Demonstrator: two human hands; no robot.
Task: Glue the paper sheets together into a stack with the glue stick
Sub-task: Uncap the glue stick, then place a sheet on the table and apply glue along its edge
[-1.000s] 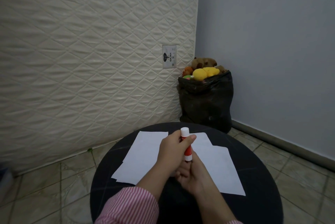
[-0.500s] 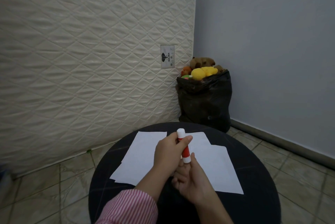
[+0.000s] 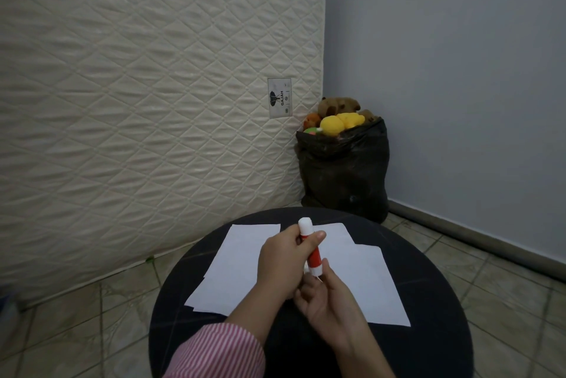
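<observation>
A red glue stick (image 3: 313,258) with a white cap (image 3: 305,225) stands nearly upright above the round black table (image 3: 428,301). My left hand (image 3: 283,258) grips its upper part, thumb across the red body just under the cap. My right hand (image 3: 326,298) pinches the stick's bottom end from below. Several white paper sheets lie spread on the table under the hands: one on the left (image 3: 235,267), one on the right (image 3: 370,282), and a third (image 3: 335,232) partly covered at the back.
A quilted mattress (image 3: 147,96) leans upright behind the table. A black bag (image 3: 343,175) filled with plush toys sits in the corner by the blue-grey wall. Tiled floor (image 3: 496,279) surrounds the table.
The hands and glue stick keep the same hold; they have shifted only slightly as the view moved.
</observation>
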